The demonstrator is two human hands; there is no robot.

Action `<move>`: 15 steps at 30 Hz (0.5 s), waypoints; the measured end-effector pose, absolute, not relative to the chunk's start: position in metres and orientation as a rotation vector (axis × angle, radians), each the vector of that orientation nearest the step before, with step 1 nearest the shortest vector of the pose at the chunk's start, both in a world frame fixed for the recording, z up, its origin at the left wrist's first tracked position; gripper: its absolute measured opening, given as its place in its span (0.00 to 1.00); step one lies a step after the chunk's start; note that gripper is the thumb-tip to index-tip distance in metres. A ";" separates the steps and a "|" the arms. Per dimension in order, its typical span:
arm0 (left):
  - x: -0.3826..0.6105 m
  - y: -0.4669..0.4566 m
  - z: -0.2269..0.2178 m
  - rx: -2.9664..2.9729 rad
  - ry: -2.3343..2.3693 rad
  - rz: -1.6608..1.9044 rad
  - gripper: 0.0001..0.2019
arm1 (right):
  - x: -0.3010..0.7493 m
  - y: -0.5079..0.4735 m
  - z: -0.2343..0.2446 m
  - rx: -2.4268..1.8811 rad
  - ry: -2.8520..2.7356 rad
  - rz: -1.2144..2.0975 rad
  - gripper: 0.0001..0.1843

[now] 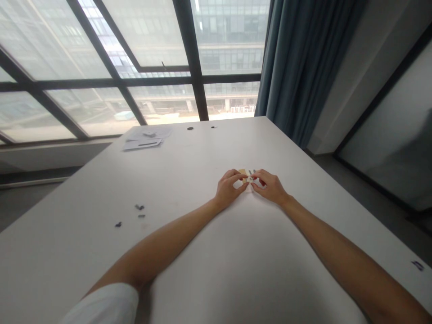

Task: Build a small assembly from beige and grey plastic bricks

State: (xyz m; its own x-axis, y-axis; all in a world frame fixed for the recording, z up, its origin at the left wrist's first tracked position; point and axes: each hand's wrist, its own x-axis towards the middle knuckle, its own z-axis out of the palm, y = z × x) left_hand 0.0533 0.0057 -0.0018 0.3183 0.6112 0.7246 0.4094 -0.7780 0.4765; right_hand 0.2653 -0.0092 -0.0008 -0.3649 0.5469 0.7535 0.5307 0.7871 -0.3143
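Note:
Both of my arms reach out over a white table point(202, 252). My left hand point(228, 186) and my right hand point(270, 185) meet near the table's middle, fingers curled and pinched on a small white piece point(250, 179) held between their fingertips. Just behind the fingers lie small flat pieces, one tan point(242, 171) and one dark point(250, 171); they are too small to name.
Three tiny dark bits point(139, 207) lie on the table's left side. Papers point(143, 141) sit at the far left edge, with two dark dots point(190, 128) near the far edge. A small dark mark point(417, 265) is at the right edge. Windows and a blue curtain point(303, 67) stand beyond.

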 end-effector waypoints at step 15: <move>0.054 0.005 -0.002 2.373 0.970 1.461 0.07 | 0.265 -0.010 -0.001 -0.806 -2.042 0.021 0.15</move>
